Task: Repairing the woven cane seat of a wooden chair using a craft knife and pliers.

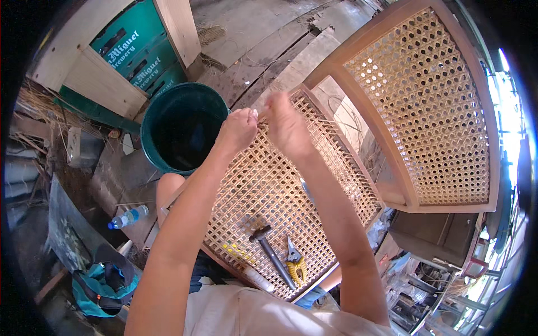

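A wooden chair seat frame with woven cane (263, 193) lies across my lap, its backrest (420, 112) of woven cane rising at the right. My left hand (238, 131) is closed with curled fingers at the seat's far left edge; what it pinches is hidden. Close beside it, my right hand (288, 129) is smeared by motion above the far corner, so its fingers cannot be read. On the near part of the weave rest a dark hammer (273, 257), pruning shears (295, 264) with yellow handles and a pale cylindrical piece (258, 278).
A dark green bucket (148, 137) stands just left of the seat, before stacked green crates (129, 42) and wooden boards (106, 81). A water bottle (129, 217) and a teal bag (98, 291) lie at the left. Cluttered shelves (420, 291) are at lower right.
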Tool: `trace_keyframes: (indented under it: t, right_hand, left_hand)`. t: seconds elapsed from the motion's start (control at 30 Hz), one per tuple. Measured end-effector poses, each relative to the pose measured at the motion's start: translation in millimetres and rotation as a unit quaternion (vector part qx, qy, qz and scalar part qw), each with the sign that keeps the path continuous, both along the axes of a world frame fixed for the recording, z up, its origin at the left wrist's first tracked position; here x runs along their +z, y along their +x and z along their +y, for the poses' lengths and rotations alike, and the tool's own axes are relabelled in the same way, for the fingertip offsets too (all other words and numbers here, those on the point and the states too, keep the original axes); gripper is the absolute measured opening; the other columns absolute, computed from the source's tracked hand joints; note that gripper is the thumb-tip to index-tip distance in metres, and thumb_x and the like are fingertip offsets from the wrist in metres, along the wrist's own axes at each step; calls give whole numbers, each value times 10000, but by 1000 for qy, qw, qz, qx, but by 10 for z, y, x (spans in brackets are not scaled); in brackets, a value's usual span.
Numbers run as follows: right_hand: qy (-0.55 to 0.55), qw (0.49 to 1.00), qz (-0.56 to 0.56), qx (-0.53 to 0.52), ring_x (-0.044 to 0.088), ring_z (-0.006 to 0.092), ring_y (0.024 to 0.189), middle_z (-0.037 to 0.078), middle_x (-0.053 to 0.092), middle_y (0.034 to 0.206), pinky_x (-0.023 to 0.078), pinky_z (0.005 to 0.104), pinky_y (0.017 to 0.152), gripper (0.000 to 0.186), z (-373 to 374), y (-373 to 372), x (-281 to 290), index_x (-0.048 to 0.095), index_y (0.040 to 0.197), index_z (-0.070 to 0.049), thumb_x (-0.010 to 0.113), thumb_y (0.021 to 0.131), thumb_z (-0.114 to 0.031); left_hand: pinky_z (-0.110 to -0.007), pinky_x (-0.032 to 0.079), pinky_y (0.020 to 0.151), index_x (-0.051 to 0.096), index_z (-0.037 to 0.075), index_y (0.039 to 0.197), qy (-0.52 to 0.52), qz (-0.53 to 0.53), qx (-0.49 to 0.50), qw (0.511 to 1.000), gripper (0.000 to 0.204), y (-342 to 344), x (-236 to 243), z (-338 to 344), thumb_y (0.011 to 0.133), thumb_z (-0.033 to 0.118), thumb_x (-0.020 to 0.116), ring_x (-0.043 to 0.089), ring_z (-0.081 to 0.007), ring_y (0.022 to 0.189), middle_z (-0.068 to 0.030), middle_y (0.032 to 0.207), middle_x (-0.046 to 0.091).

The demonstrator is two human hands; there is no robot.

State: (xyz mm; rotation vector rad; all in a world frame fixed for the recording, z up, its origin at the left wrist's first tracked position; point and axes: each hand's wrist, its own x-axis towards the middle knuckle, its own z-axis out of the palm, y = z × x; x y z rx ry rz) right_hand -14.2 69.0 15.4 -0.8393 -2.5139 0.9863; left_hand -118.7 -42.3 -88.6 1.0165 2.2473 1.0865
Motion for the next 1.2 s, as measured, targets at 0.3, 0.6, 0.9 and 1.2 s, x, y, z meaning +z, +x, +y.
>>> trace_keyframes:
  t: [0.3,0.6,0.9,1.2]
  right_hand:
    - [55,984,166,-11,695,358,827,230,664,942,544,470,725,214,251,-52,321,495,1124,-51,622,960,-107]
    - [93,996,-10,10,736,298,836,136,739,941,592,405,767,215,199,271,-545,715,1115,-125,702,900,-114]
    - [141,984,-12,107,700,371,941,132,677,1093,584,479,812,210,305,142,-612,671,1118,-136,666,912,-100]
    - [205,956,19,210,694,389,900,144,657,1046,584,485,768,188,545,219,-650,635,1121,-104,633,934,-93]
  left_hand:
    - [-526,503,881,621,0,1087,83,23,14,996,266,48,-57,63,1049,212,465,632,-484,979,-288,1006,658]
    - [-426,544,895,584,88,1301,198,103,-39,974,314,75,45,-29,1001,13,530,666,-373,1070,-200,1189,648]
    - [-455,555,893,667,159,1267,193,95,-39,976,367,49,-16,-49,943,13,574,660,-369,1070,-143,1188,659]
    - [-452,557,888,671,178,1264,169,80,-70,980,411,58,16,-32,909,-8,579,660,-363,1071,-133,1152,669]
